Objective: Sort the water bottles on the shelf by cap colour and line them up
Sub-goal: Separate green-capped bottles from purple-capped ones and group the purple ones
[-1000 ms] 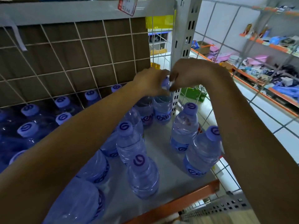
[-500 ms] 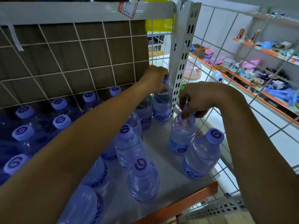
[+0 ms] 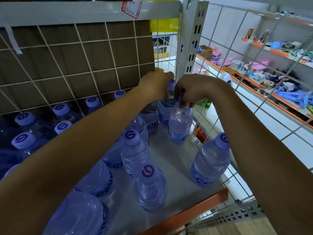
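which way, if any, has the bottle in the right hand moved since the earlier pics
Yes. The bottle gripped by the right hand has gone back toward the upright post, away from the front-right bottle.

**Colours: mostly lilac & blue**

bottles (image 3: 210, 160) clear w/ blue tint, labels (image 3: 204, 180) blue; caps (image 3: 130, 136) lilac w/ dark purple swirl. Shelf (image 3: 176, 158) pale grey, front edge (image 3: 194, 210) orange. Mesh (image 3: 109, 41) white, square grid, over brown board (image 3: 67, 58). Tag (image 3: 132, 7) red & white.
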